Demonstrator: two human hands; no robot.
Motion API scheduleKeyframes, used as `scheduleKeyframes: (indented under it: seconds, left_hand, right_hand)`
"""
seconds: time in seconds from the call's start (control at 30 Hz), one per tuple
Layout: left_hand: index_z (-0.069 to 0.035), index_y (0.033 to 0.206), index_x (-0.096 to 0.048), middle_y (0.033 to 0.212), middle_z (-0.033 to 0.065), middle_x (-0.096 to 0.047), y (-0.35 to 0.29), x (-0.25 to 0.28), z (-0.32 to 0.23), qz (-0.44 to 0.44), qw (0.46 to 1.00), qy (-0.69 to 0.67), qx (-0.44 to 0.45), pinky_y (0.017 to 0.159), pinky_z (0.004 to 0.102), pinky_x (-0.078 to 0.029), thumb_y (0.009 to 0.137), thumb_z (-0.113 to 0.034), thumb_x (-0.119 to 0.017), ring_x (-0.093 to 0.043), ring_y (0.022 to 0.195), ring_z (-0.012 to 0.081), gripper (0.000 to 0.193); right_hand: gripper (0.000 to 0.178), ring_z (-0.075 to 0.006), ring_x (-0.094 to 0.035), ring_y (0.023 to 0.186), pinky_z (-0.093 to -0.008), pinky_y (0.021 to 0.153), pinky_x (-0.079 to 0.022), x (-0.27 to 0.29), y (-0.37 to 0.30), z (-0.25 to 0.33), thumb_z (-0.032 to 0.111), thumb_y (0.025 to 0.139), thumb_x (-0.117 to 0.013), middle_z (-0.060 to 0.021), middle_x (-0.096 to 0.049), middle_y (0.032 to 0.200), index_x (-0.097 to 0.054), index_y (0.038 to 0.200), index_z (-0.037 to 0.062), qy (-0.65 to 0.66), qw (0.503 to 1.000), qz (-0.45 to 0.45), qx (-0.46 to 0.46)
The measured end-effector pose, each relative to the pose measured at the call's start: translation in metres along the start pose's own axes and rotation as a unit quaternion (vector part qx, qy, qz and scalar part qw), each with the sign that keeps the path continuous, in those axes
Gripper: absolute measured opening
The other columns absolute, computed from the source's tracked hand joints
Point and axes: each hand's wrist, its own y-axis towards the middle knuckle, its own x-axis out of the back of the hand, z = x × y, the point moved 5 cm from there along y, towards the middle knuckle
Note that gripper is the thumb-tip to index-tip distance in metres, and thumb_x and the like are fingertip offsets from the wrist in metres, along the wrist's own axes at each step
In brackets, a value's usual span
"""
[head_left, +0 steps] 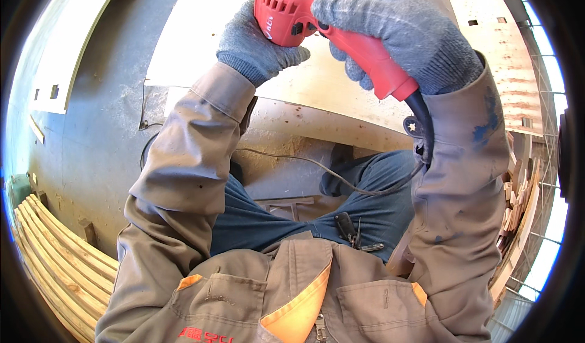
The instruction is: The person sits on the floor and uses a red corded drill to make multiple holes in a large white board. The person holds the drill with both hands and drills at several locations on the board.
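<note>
I hold a red corded power drill (368,53) up in front of me with both hands. My right hand (420,38), in a grey knit glove, wraps round its handle, with fingers near the trigger. My left hand (247,47), gloved the same way, is closed about the vented motor body from the left side. The drill's front end is cut off by the top edge of the view. From the handle's end a black cord (365,192) loops down across my lap and off to the left. Behind the drill lies a pale plywood board (201,35).
Another board (64,56) with square cutouts stands at far left, and one more (487,56) lies at right. Long wooden strips (67,270) are stacked lower left. Wood offcuts (515,200) fill the right side. Sawdust lies on the grey floor (109,142). Keys (348,228) hang at my waist.
</note>
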Motion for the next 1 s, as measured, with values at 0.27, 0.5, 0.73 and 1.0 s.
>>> scheduleKeyframes:
  seconds: [0.27, 0.5, 0.73, 1.0]
  left_hand:
    - [-0.004, 0.127, -0.054, 0.118, 0.0096, -0.066, 0.016, 0.018, -0.077, 0.007, 0.987, 0.096, -0.132, 0.092, 0.0347, -0.053, 0.063, -0.026, -0.094, -0.063, 0.109, 0.0195, 0.079]
    - [-0.003, 0.119, -0.06, 0.112, 0.0081, -0.069, 0.007, 0.064, -0.074, -0.038, 0.975, 0.199, -0.09, 0.087, 0.0332, -0.057, 0.061, -0.022, -0.095, -0.066, 0.102, 0.0175, 0.069]
    - [-0.004, 0.123, -0.059, 0.117, 0.0076, -0.068, -0.009, 0.104, -0.082, -0.053, 0.955, 0.273, -0.106, 0.09, 0.0331, -0.054, 0.059, -0.027, -0.096, -0.064, 0.106, 0.0172, 0.077]
    - [-0.002, 0.124, -0.058, 0.12, 0.0085, -0.066, -0.003, 0.129, -0.078, -0.057, 0.968, 0.204, -0.133, 0.091, 0.0342, -0.054, 0.058, -0.026, -0.096, -0.063, 0.109, 0.0185, 0.08]
  right_hand:
    - [0.04, -0.022, -0.068, 0.064, -0.0315, 0.057, -0.058, 0.004, -0.005, 0.04, 0.036, 0.094, -0.062, -0.0146, -0.068, 0.082, -0.065, 0.107, -0.002, 0.027, 1.0, 0.005, -0.013]
    - [0.042, -0.0215, -0.067, 0.063, -0.0313, 0.056, -0.057, -0.018, 0.009, 0.065, 0.038, 0.093, -0.063, -0.0143, -0.068, 0.08, -0.066, 0.104, -0.0023, 0.022, 0.999, 0.02, -0.035]
    - [0.043, -0.021, -0.067, 0.062, -0.0312, 0.055, -0.056, -0.037, 0.024, 0.08, 0.04, 0.092, -0.064, -0.0139, -0.067, 0.078, -0.066, 0.101, -0.0026, 0.031, 0.998, 0.041, -0.035]
    - [0.045, -0.0204, -0.066, 0.06, -0.031, 0.054, -0.055, -0.044, 0.032, 0.091, 0.041, 0.091, -0.066, -0.0135, -0.067, 0.075, -0.066, 0.098, -0.0029, 0.038, 0.997, 0.046, -0.045]
